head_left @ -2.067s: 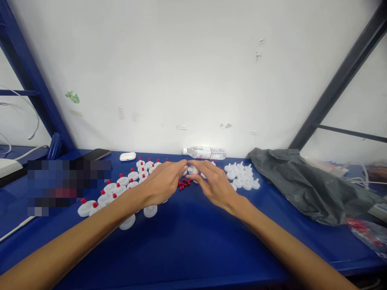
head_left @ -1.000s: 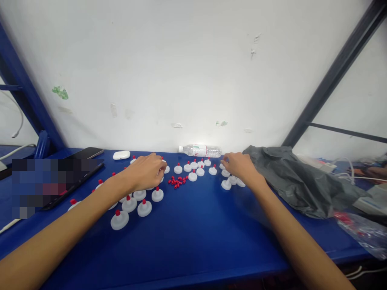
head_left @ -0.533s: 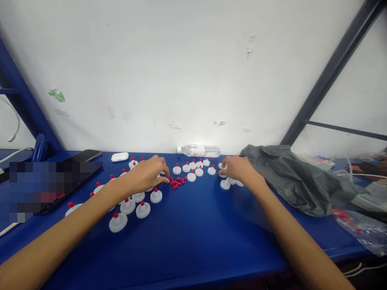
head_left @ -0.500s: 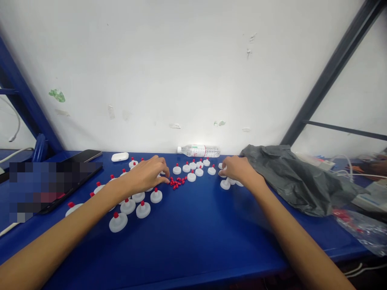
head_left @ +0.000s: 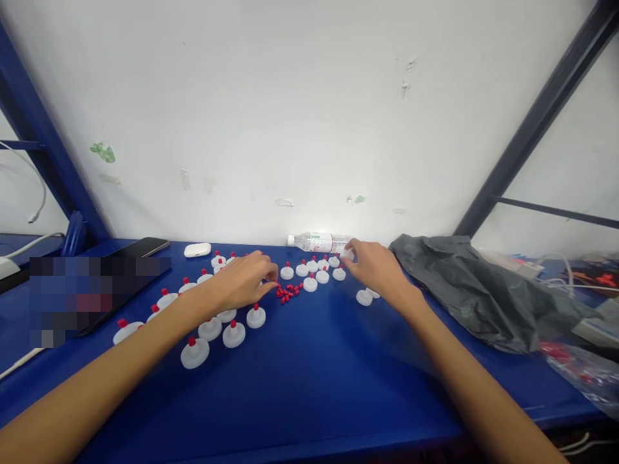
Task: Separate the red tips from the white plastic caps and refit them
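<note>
Several white plastic caps with red plugs (head_left: 234, 334) stand on the blue table (head_left: 309, 386), left of centre. More of them sit in a row (head_left: 310, 283) near the wall. A small pile of loose red plugs (head_left: 289, 293) lies in the middle. My left hand (head_left: 242, 283) rests palm down over the left caps, its fingertips pinched together at the pile's left edge. My right hand (head_left: 376, 269) is raised a little, its fingers closed on a white cap (head_left: 347, 255). Two plain white caps (head_left: 364, 297) lie just below that hand.
A clear water bottle (head_left: 319, 242) lies against the wall. A white earbud case (head_left: 197, 250) and a dark phone (head_left: 145, 247) are at the back left. A crumpled grey bag (head_left: 478, 290) and a clear bag of red parts (head_left: 580, 367) fill the right side.
My right hand left the plain caps and moved left and up with one white cap. My left hand slid right from its caps to the red plug pile.
</note>
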The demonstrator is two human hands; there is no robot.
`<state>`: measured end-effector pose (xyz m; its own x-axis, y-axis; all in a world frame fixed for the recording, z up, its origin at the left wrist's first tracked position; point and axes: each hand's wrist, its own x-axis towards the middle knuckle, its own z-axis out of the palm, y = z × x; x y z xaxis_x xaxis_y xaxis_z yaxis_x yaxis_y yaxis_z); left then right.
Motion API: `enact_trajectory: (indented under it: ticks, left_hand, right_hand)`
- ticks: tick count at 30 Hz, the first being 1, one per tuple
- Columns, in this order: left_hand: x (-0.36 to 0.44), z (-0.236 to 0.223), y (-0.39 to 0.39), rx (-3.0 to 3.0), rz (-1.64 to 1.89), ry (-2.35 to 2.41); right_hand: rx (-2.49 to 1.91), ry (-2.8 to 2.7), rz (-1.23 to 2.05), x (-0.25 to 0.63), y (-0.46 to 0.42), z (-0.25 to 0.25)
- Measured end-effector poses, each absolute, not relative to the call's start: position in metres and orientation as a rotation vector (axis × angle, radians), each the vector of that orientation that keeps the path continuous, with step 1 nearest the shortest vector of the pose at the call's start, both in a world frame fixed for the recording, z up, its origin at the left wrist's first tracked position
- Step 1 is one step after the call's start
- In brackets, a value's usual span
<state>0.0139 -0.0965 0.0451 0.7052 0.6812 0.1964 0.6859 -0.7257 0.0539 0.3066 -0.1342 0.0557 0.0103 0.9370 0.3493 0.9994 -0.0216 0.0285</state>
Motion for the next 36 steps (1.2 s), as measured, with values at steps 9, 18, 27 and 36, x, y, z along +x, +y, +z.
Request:
enact_trajectory:
  ticks: [9, 18, 27, 36]
  left_hand:
    - [0.02, 0.052, -0.103, -2.895, -0.656, -1.142]
    - [0.027, 0.051, -0.109, -2.942, -0.87, -0.993]
    - [0.031, 0.047, -0.11, -3.007, -0.961, -1.034]
    - [0.033, 0.05, -0.113, -3.048, -1.046, -1.01]
  right_hand:
    - [-1.331, -2.185, -0.264, 0.282, -0.14, 0.047]
    - [-1.115, -2.429, -0.193, 0.257, -0.149, 0.035]
    - [-1.142, -2.41, -0.17, 0.259, -0.149, 0.035]
    - [-1.13, -2.427, -0.179, 0.257, -0.148, 0.034]
